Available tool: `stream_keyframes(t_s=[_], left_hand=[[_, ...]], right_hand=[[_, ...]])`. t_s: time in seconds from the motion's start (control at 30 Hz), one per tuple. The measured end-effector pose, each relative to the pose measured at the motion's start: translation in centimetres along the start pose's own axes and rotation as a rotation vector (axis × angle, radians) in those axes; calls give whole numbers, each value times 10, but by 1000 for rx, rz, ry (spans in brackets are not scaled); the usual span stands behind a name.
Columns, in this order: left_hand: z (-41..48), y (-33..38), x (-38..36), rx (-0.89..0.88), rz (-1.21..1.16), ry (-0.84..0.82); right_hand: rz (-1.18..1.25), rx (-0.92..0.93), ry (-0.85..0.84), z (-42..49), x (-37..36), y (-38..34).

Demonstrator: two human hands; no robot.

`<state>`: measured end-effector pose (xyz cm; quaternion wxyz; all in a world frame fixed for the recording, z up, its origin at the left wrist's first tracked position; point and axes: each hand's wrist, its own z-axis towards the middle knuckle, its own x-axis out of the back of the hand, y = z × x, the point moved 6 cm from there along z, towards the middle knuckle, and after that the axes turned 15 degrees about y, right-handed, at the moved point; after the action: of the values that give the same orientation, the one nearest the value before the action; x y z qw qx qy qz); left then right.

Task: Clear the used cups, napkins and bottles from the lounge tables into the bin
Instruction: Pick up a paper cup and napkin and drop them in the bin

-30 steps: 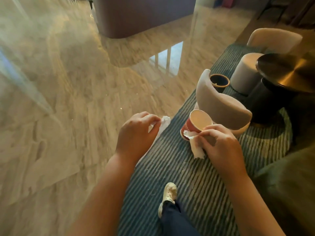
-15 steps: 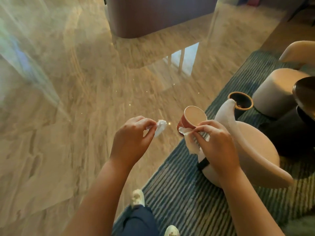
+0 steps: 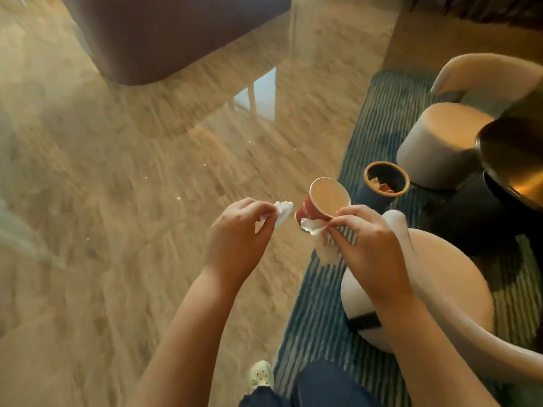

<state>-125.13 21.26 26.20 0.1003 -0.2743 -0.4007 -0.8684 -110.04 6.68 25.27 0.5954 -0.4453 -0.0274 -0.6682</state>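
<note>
Two hands, same grips as half a second back, nothing released. Diffs: the view has swung, so the bin (image 3: 386, 179) now sits nearer the red cup (image 3: 311, 210), at its 2 o'clock and apart from it, on the striped rug (image 3: 317, 318). Scraps inside the bin are easier to make out now. Cream chair (image 3: 440, 289) has dropped to 4 o'clock of frame, under the right forearm. One shoe (image 3: 261, 374) at 6 o'clock, where there were two.

Left hand (image 3: 238, 230): fingers curled, thumb and forefinger pinching a crumpled napkin (image 3: 283, 211). The wad sticks out at the hand's 2 o'clock, over the glossy floor (image 3: 117, 201). I see a small gap between it and the cup, not touching.

Right hand (image 3: 373, 245): fingers curled, fingertips pinching the red cup at its lower rim together with a second napkin (image 3: 321, 242), which is pressed to the cup wall and hangs down at the cup's 6 o'clock. Cup is tilted, mouth facing me, base pointing to 8 o'clock, held in the air over the rug edge.

Round pouf (image 3: 440, 142) at 2 o'clock of the bin. Dark bench (image 3: 514, 154) at 3 o'clock of frame, partly cut off.
</note>
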Motion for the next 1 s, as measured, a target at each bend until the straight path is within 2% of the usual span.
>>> stream_keyframes(t_s=[0.13, 0.37, 0.53, 0.73, 0.87, 1.0], left_hand=[[56, 6, -61, -85, -41, -78], [149, 2, -180, -167, -44, -201], [235, 15, -277, -221, 8, -289], [335, 56, -367, -321, -38, -280], [371, 65, -433, -328, -77, -347], [408, 72, -529, -367, -100, -482]], right_hand=[[-109, -79, 86, 39, -10, 42], [-146, -203, 135, 103, -54, 157], [-144, -290, 152, 193, -92, 240], [-203, -295, 205, 302, -102, 315], [-243, -356, 220, 331, -107, 363], [-311, -496, 213, 350, -120, 434]])
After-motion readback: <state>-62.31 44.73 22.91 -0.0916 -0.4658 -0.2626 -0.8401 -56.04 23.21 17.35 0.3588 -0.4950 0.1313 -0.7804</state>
